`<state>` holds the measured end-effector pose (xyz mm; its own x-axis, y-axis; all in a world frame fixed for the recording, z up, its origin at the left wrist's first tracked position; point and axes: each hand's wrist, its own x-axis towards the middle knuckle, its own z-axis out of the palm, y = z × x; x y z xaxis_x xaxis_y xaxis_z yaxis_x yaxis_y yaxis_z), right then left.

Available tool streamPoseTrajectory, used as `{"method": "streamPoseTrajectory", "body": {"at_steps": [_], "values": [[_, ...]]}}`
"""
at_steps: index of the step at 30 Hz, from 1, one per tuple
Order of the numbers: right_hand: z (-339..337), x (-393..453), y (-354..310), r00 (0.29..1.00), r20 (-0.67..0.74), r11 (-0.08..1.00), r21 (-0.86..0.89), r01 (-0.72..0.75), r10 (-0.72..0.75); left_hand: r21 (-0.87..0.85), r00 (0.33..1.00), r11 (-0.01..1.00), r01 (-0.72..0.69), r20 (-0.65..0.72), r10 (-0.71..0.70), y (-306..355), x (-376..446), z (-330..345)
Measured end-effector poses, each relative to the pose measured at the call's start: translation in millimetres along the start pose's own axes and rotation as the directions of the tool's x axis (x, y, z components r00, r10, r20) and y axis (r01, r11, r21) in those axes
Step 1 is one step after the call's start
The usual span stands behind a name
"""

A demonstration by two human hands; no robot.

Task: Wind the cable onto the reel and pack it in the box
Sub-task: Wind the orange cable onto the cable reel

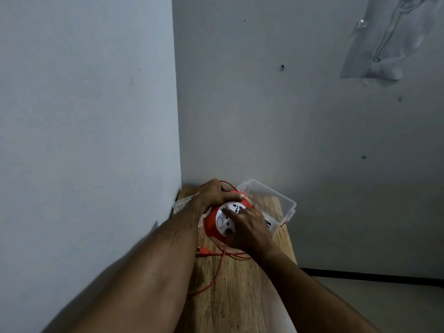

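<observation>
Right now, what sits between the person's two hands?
In the head view, the orange reel with its white socket face: the left hand grips its far rim, the right hand rests on its near side.

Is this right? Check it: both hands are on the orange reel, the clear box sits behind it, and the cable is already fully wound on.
Not quite. The head view shows the left hand and right hand on the orange reel, with the clear box behind it, but the cable is not fully wound: a length trails loose across the wooden table, plug included.
</observation>
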<state>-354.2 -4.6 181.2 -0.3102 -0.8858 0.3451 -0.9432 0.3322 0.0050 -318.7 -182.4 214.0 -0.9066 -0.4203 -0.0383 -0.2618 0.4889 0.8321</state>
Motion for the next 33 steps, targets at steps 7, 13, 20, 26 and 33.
{"method": "streamPoseTrajectory", "body": {"at_steps": [7, 13, 20, 26, 33], "values": [[6, 1, -38, 0.784, -0.109, 0.709, 0.516, -0.481, 0.611, -0.063, 1.0, 0.998, 0.012, -0.007, -0.013, 3, 2, 8], [10, 16, -56, 0.28, 0.372, -0.137, 0.783, -0.607, 0.885, -0.04, 1.0, 0.999, 0.006, -0.007, -0.006, 0, 0, 15], [-5, 32, -54, 0.2, 0.842, -0.853, 0.52, -0.051, 0.502, -0.06, 0.999, 0.998, 0.035, 0.02, -0.034, 1, -5, 13], [-4, 14, -63, 0.165, 0.375, -0.284, 0.868, -0.406, 0.912, -0.103, 0.997, 0.991, 0.079, 0.023, -0.077, 10, -4, 9], [18, -18, -15, 0.966, -0.243, 0.994, 0.053, 0.099, -0.083, -0.03, 0.996, 0.997, 0.076, 0.039, -0.075, 10, -8, -2]]}}
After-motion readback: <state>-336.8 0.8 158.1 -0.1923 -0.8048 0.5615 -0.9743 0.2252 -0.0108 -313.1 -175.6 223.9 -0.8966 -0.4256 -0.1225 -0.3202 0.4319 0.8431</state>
